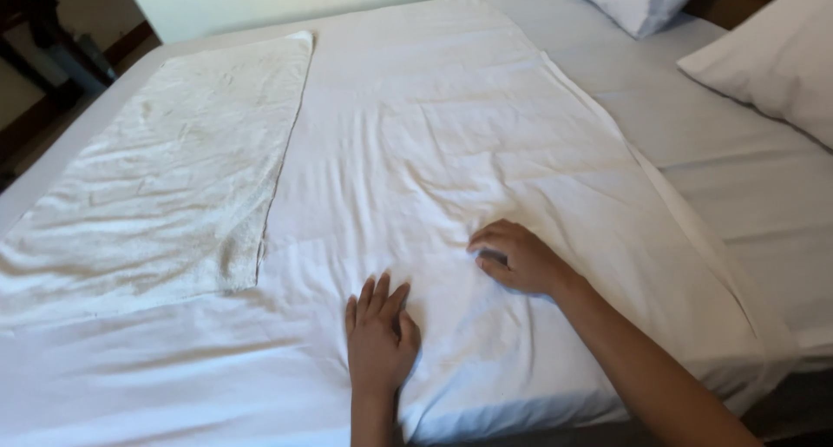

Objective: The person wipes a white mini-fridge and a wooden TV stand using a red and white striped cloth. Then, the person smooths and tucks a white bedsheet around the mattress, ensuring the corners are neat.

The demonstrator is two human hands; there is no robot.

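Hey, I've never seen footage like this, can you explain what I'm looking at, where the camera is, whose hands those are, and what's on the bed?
The single picture comes from a camera worn on a person's head, looking down at their own bare hands. The left hand lies flat, fingers together, on a wide white cotton sheet spread over the bed. The right hand rests on the same sheet with fingers curled; neither hand holds anything. Beside the sheet lies a cream rectangular terry towel, spread flat. Two white pillows sit at the far right.
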